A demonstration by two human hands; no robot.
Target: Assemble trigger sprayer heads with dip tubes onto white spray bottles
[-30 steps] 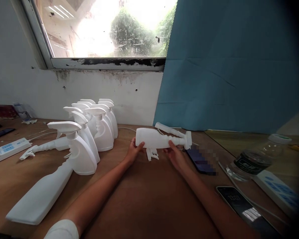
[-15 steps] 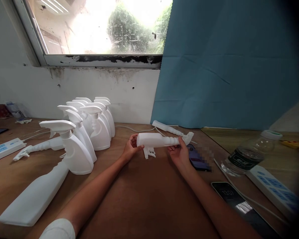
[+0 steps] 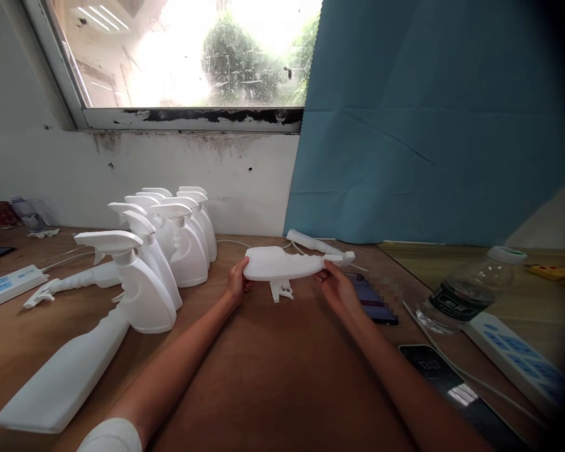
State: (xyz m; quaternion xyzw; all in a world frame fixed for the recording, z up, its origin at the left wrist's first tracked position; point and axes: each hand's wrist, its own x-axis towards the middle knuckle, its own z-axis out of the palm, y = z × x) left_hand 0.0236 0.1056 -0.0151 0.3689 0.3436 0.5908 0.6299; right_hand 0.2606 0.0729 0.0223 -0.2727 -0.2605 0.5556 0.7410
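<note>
Between my hands a white plastic bottle (image 3: 277, 263) lies sideways in the air, its broad side facing me. The fingers of my left hand (image 3: 238, 280) are closed on its base. My right hand (image 3: 338, 285) pinches it near the narrow neck; I cannot tell whether a spray head is fitted there. Just below the bottle shows a white trigger piece (image 3: 281, 290), partly hidden by it. Behind, another white bottle (image 3: 306, 240) lies on the table, its far end partly covered by the held bottle and my right hand.
Several white spray bottles (image 3: 188, 254) stand at the left. A bottle without a visible head (image 3: 66, 370) and a spray bottle (image 3: 82, 276) lie beside them. At the right are phones (image 3: 452, 383), a water bottle (image 3: 466, 295), a power strip (image 3: 513, 351) and a cable.
The held bottle has rolled about its length, so its broad side now faces me. It has also shifted slightly left, with both hands still on it.
</note>
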